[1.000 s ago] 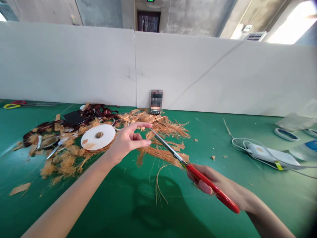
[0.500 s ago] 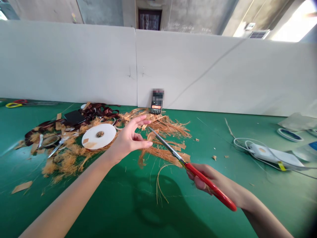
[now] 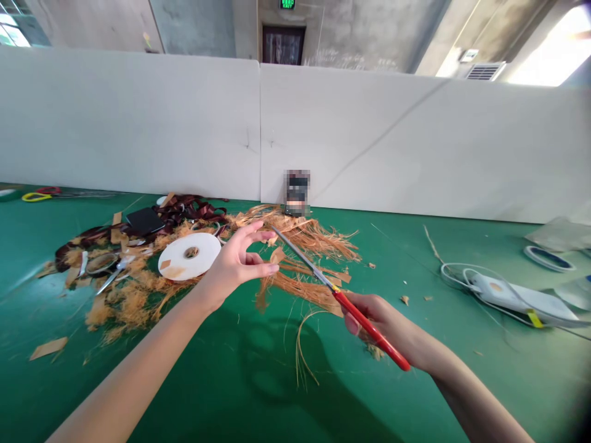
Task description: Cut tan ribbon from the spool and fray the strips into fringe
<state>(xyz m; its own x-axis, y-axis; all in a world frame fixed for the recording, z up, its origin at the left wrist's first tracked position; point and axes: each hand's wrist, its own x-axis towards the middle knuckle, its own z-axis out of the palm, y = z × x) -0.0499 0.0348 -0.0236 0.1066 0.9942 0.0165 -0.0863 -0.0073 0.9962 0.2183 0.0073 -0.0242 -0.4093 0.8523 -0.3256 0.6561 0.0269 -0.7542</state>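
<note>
My left hand point(image 3: 235, 263) hovers over the green table point(image 3: 221, 381). Its index finger is stretched out, and the thumb and lower fingers pinch a small tan ribbon scrap point(image 3: 277, 254). My right hand point(image 3: 388, 329) grips the red handles of a pair of scissors point(image 3: 351, 314). The closed steel blades point up and left, passing just beside the scrap. A heap of shredded tan ribbon strips point(image 3: 318, 246) lies behind both hands.
A white ribbon spool point(image 3: 189, 255), dark brown ribbon point(image 3: 184, 209), a black pad point(image 3: 144, 220) and silver scissors point(image 3: 113, 271) lie at the left. Yellow-handled scissors point(image 3: 32, 196) rest far left. A white power strip point(image 3: 505, 293) with its cable sits right. A white partition point(image 3: 369, 141) closes off the back.
My right hand has lifted the scissors up and away from me, and the blade tip now reaches above my left fingertips. My left hand stays nearly in place.
</note>
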